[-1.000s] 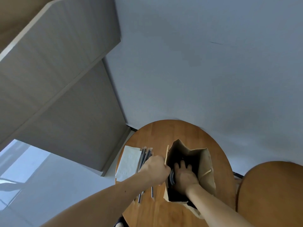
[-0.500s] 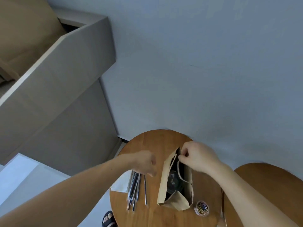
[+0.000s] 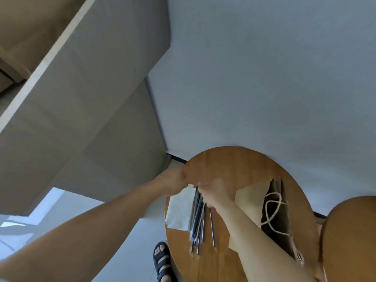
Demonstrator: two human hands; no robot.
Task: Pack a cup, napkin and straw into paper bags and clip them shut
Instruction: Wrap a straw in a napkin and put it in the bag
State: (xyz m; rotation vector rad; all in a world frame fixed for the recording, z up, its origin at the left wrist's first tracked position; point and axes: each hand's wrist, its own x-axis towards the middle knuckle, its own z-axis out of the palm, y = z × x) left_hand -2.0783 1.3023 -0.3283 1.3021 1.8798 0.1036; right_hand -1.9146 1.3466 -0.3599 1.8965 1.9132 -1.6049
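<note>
- The straws [image 3: 198, 218], a bundle of dark metal ones, lie on the round wooden surface [image 3: 234, 163]. Their long axis runs from the person's side toward the far edge, and the near ends are fanned out a little.
- One straw [image 3: 211, 228] lies singly just right of the bundle, pointing the same way.
- The right hand [image 3: 215, 192] sits over the far ends of the straws with its fingers curled down. Blur hides whether they grip any.
- The left hand [image 3: 173, 184] is at the surface's left rim, by the far corner of the white napkin [image 3: 179, 210]. I cannot tell whether its fingers are pinching or free.
- The napkin lies flat, touching the left side of the bundle.
- The paper bag [image 3: 248, 198] stands right of the straws with its mouth open upward. Its white cord handle [image 3: 272, 208] loops across the dark opening.
- A sandalled foot [image 3: 162, 261] shows on the floor below.
</note>
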